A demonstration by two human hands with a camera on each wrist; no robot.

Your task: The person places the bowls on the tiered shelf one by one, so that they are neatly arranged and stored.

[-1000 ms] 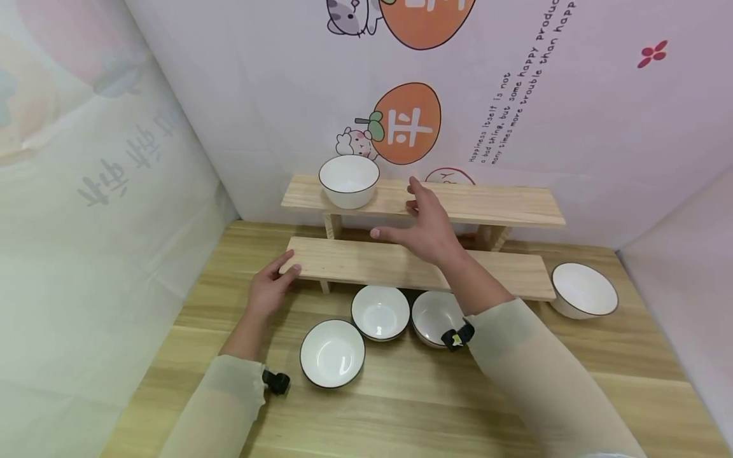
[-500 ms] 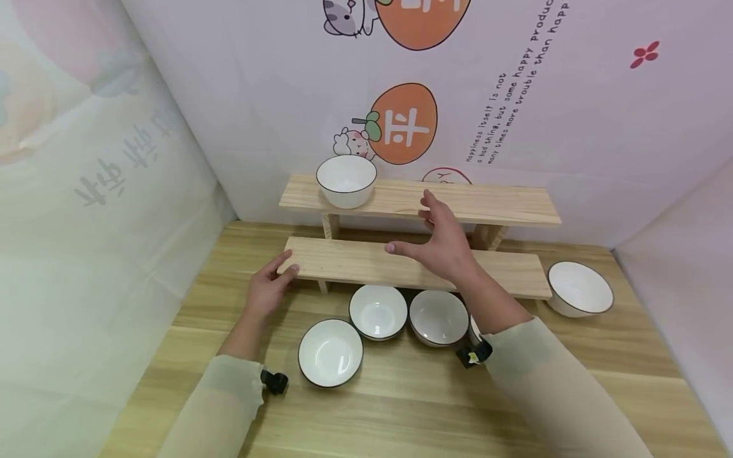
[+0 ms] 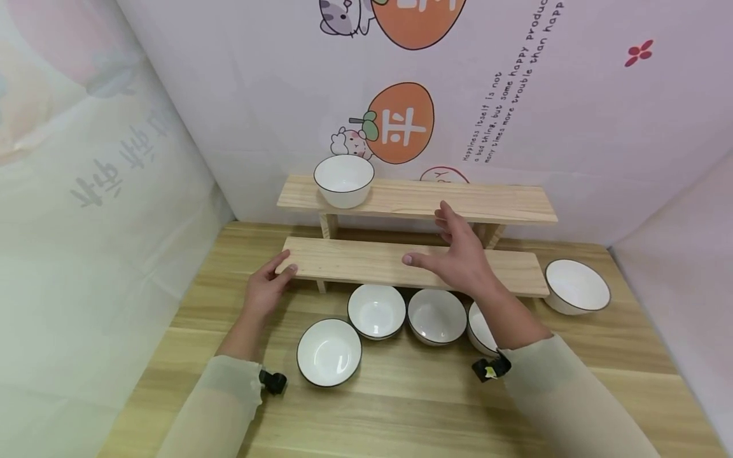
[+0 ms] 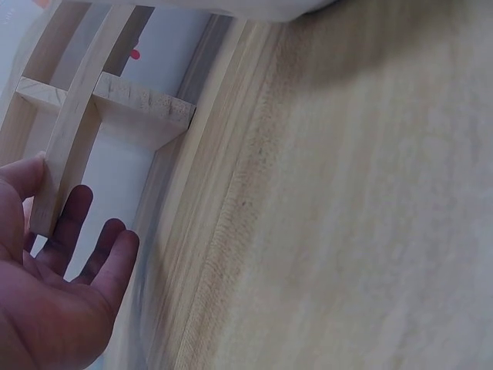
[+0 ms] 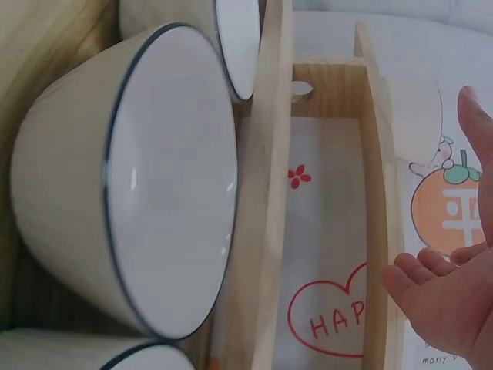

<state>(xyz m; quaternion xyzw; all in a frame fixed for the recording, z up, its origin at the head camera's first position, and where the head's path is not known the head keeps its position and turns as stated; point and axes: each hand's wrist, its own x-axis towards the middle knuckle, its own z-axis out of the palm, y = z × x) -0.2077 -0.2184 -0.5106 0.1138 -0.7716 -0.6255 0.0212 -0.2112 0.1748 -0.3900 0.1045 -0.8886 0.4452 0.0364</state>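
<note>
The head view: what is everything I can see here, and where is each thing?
Bowls on the table: five, white with dark rims; four in front of the lower shelf, one at its right end.
Bowl on the shelf: one, white with a dark rim, left part of the upper shelf.
Stepped shelf: one, pale wood, two levels, against the back wall.
Table: one, light wood grain.
Backdrop: pale, with orange fruit cartoons and lettering.
Left hand: fingers straight, touching the lower shelf's left end.
Right hand: fingers spread, above the lower shelf, holding nothing.
</note>
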